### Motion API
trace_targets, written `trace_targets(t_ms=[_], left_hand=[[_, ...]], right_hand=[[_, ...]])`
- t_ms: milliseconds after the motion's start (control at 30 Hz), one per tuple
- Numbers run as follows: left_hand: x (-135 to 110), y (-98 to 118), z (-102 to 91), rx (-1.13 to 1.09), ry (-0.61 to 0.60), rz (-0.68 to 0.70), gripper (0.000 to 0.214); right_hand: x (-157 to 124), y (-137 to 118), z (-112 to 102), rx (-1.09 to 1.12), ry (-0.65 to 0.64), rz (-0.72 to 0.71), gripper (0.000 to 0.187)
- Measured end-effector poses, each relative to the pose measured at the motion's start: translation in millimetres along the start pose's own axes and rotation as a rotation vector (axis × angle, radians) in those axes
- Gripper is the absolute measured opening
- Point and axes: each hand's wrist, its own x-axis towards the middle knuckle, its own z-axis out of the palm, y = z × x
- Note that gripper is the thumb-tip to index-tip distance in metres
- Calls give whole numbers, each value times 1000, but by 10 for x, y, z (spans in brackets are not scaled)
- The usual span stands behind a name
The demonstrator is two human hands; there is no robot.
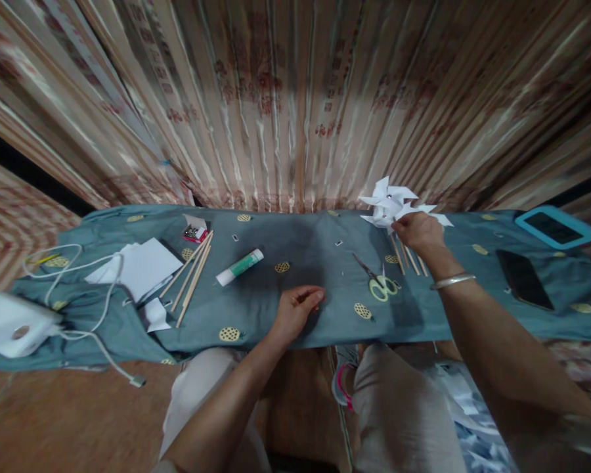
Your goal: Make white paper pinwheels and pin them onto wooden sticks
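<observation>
My right hand reaches to the far right of the cloth, its fingers pinched on a white paper pinwheel. Beside and partly behind it lie other white pinwheels, with metal pins at their centres. Several wooden sticks extend below them toward me. My left hand rests near the front edge, fingers curled and thumb against the index finger, with nothing visible in it. Scissors with pale green handles lie between my hands. A glue stick lies to the left of my left hand.
On the left are loose wooden sticks, a small open box of pins, white paper sheets, a paper scrap, and a white charger with cables. A phone and a blue-framed device lie at right.
</observation>
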Motion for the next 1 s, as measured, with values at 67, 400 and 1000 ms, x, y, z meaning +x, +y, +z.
trace_targets(t_ms=[67, 400, 1000], left_hand=[[-4, 2, -2, -1, 0, -6, 36], [-34, 16, 2, 17, -3, -17, 34], [-46, 5, -9, 37, -34, -15, 34]], right_hand=[[6, 28, 136, -28, -34, -7, 31], [-18, 35, 516, -71, -78, -73, 40], [-127, 21, 545, -38, -51, -96, 40]])
